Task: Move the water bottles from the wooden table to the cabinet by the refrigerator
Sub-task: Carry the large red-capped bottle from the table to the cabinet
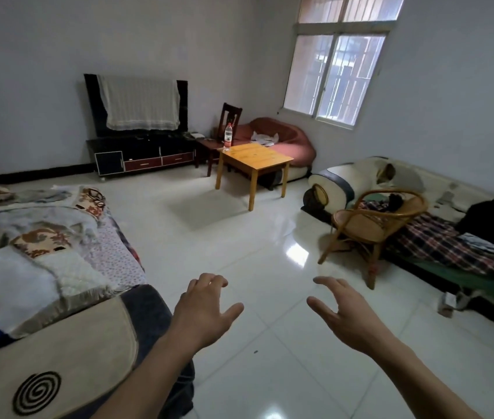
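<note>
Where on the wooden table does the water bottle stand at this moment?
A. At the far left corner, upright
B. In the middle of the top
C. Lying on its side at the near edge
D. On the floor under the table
A: the water bottle stands upright at the far left corner of the wooden table, and both the left hand and the right hand are empty and far from it.

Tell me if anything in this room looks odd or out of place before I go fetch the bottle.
Nothing is spilled or broken. Two small oddities: the water bottle stands upright right at the far corner of the wooden table, close to its edge, and a pale cloth is draped over most of the television screen.
</note>
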Available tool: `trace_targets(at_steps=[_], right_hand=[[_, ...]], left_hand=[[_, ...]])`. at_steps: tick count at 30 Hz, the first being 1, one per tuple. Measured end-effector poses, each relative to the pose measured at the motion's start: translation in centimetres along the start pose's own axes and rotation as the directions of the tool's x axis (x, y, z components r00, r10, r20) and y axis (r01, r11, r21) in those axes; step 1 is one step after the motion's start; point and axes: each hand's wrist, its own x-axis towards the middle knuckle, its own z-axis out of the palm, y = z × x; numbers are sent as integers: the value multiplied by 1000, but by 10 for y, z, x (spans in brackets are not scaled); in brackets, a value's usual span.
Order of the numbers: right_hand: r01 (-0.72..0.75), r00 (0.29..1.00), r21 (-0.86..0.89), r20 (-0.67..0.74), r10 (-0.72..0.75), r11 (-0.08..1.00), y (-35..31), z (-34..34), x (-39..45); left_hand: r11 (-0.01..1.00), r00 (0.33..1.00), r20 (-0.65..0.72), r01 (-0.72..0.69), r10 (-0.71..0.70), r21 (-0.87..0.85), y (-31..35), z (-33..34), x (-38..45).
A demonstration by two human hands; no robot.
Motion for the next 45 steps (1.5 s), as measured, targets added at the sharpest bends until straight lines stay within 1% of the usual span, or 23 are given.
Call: trace_targets(at_steps=[3, 6, 9, 12, 16, 20, 23, 25, 30, 34, 40, 45], right_hand=[[12, 1000, 29, -13, -11, 1000, 28, -14, 2], [36, 999, 62, -23, -34, 997, 54, -30, 9], [55, 998, 48, -25, -54, 997, 78, -46, 19], [56, 998, 43, -18, -55, 998, 97, -55, 24], [34, 999, 79, -29, -31, 996, 120, -62, 34], [7, 999, 83, -42, -4, 997, 135, -67, 51], [-23, 999, 44, -45, 25, 999, 141, -75, 73], [-34, 997, 10, -65, 34, 999, 142, -85, 95], [-97, 990, -60, -106, 91, 993, 132, -103, 161], [-125, 987, -73, -110, 116, 989, 112, -101, 211], [-99, 991, -29, -91, 96, 995, 95, -82, 272], [-76, 994, -14, -78, 75, 997, 100, -76, 329]], left_hand=[[1000, 1000, 6, 9, -9, 24, 30, 11, 5], [995, 999, 19, 23, -25, 101, 57, 18, 12], [986, 999, 11, 39, -41, 164, 82, 25, 20], [978, 999, 15, 42, -46, 206, 99, 33, 31], [965, 998, 58, 20, -37, 260, 116, 44, 53], [970, 997, 82, -8, -12, 244, 127, 57, 90], [977, 994, 104, -39, 17, 211, 136, 66, 127], [982, 995, 87, -71, 56, 176, 139, 69, 159], [989, 992, 37, -121, 118, 89, 128, 67, 239], [990, 990, 55, -131, 128, 47, 102, 65, 287], [995, 993, 69, -98, 97, 19, 63, 66, 340], [996, 995, 56, -86, 84, 29, 46, 74, 387]])
